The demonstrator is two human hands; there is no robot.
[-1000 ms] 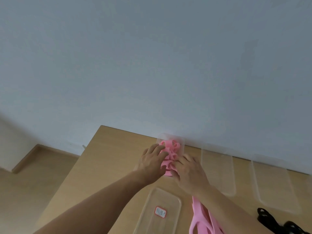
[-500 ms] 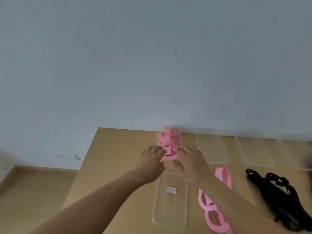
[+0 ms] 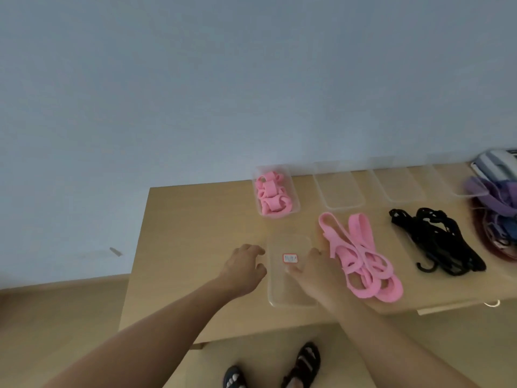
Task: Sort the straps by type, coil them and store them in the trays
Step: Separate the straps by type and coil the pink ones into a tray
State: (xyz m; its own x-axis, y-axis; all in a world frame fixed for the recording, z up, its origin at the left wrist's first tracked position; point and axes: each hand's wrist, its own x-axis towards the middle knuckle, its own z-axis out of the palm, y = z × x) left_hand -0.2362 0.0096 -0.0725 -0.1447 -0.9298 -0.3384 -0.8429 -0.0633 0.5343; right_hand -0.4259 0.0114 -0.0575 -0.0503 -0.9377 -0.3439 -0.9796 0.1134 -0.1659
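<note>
A clear tray at the back of the wooden table holds several coiled pink straps. A second clear tray with a red label lies near the front edge. My left hand hovers at its left side, fingers loosely curled and holding nothing. My right hand is over its right part, fingers relaxed, also holding nothing. Just right of that hand lies a loose pile of pink straps. Further right lies a heap of black straps.
Three more clear trays line the back edge by the wall. Purple, blue and dark red straps pile at the far right. The table's front edge is close to my sandalled feet.
Both hands have drawn back from the filled pink tray to the labelled tray near the front. The view has swung down and right, showing more of the table.
</note>
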